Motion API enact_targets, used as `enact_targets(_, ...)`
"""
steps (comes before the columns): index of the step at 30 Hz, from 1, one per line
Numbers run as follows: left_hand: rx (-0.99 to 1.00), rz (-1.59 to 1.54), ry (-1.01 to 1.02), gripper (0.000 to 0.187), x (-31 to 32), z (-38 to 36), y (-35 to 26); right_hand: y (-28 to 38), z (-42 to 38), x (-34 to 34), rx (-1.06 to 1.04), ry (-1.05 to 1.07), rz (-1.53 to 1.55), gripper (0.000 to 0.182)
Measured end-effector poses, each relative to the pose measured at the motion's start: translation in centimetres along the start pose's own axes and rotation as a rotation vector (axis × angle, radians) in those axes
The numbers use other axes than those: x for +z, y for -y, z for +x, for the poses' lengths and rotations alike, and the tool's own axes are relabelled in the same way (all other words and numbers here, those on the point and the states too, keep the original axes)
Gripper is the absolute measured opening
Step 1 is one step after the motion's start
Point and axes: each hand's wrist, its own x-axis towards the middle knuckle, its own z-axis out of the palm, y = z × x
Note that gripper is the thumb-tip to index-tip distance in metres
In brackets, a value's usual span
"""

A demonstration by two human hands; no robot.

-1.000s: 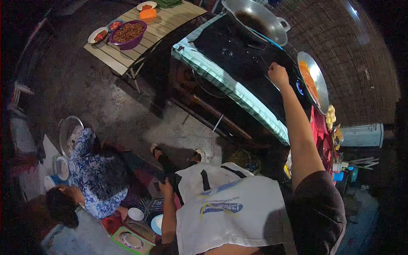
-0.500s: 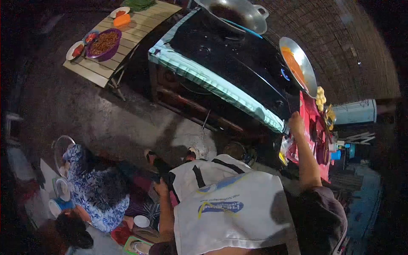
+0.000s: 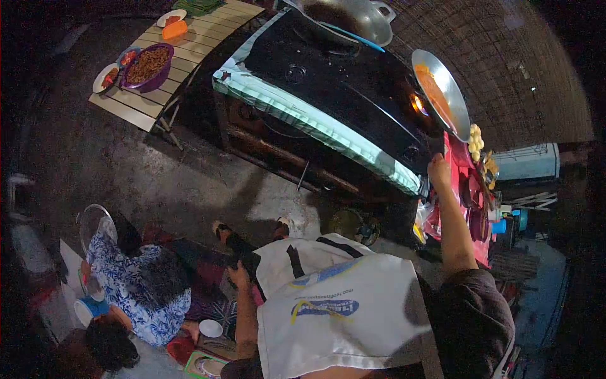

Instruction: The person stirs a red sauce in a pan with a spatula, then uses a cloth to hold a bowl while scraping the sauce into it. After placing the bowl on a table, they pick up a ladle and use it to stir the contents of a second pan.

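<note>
My right hand (image 3: pixel 440 172) is at the near right corner of the black stove (image 3: pixel 353 107), its fingers curled in; what they grip, if anything, is hidden. Just beyond it, a metal wok (image 3: pixel 460 95) with orange-red sauce (image 3: pixel 434 88) sits tilted in view over a burner, with an orange flame (image 3: pixel 418 105) beside it. My left hand (image 3: pixel 238 276) hangs low beside the white apron (image 3: pixel 341 316), against my dark clothing, fingers loosely extended and apparently holding nothing. A larger wok (image 3: pixel 372 19) stands at the stove's far end, a blue-handled utensil (image 3: pixel 353 39) across it.
A slatted table (image 3: pixel 202 41) at the upper left bears a purple bowl (image 3: pixel 165 74) of brown food, plates and an orange container (image 3: pixel 175 30). Someone in a blue-and-white patterned top (image 3: pixel 142 284) sits low at left near bowls. Red-covered shelving (image 3: pixel 456 155) adjoins the stove's right side.
The flame by the sauce wok has turned from blue to orange. My right hand has shifted slightly upward at the stove corner. The seated person has leaned a little; my left hand stays about the same.
</note>
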Motion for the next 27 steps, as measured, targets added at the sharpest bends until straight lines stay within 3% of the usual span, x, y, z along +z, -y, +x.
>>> enact_targets(3,0.064,-0.208,0.018,0.070,1.1,1.6,2.9,-0.4,0.1,0.6,0.019,0.035,-0.003,0.016)
enact_targets(9,0.041,-0.142,0.033,0.071,1.5,2.1,2.9,-0.3,-0.1,0.8,-0.038,-0.007,-0.005,0.015)
enact_targets(11,0.002,0.070,0.028,0.074,-0.1,0.1,-0.4,-0.9,0.1,1.4,-0.061,-0.046,0.001,0.014)
enact_targets(14,-0.046,0.039,0.027,0.075,-0.8,-1.5,-2.3,-1.0,0.0,1.5,-0.086,-0.056,-0.023,0.013)
enact_targets(17,-0.111,0.108,0.025,0.074,-0.2,-0.5,-1.8,-0.4,-0.3,1.1,-0.118,-0.076,-0.022,0.012)
enact_targets(20,-0.008,0.121,0.016,0.073,0.3,0.5,-0.5,0.0,-0.5,0.8,-0.061,-0.037,-0.015,0.011)
enact_targets(27,-0.062,0.085,-0.042,0.069,2.2,1.8,1.2,-0.6,-1.0,1.1,-0.099,-0.089,0.014,0.010)
